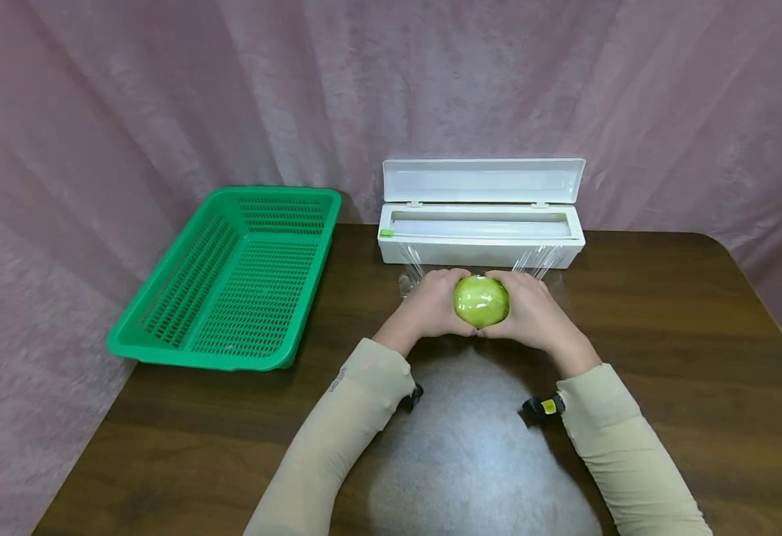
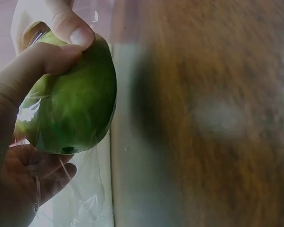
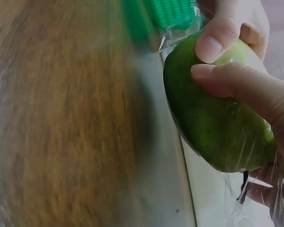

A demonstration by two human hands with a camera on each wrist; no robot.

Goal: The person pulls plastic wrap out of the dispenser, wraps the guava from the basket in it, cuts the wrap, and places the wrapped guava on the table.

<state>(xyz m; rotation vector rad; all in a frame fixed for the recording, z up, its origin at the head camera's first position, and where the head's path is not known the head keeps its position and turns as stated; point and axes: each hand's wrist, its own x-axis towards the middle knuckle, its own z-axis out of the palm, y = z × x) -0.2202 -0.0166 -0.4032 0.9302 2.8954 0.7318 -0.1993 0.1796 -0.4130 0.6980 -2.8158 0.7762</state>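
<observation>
A green pear [image 1: 481, 301] is held between both hands just in front of the cling film dispenser [image 1: 481, 251]. My left hand [image 1: 436, 305] grips its left side and my right hand [image 1: 530, 309] its right side. The two thumbs meet on the near face of the pear, as the left wrist view shows. Clear cling film [image 1: 538, 257] stretches from the dispenser down to the hands and lies over the pear. In the right wrist view a dark stem [image 3: 244, 187] sticks out of one end of the pear, with wrinkled film around it.
The dispenser's white lid [image 1: 484, 181] stands raised against the pink curtain [image 1: 498, 82], with a green slider at its left end. A green plastic basket [image 1: 310, 320] sits to the left on the dark wooden table [image 1: 672, 357].
</observation>
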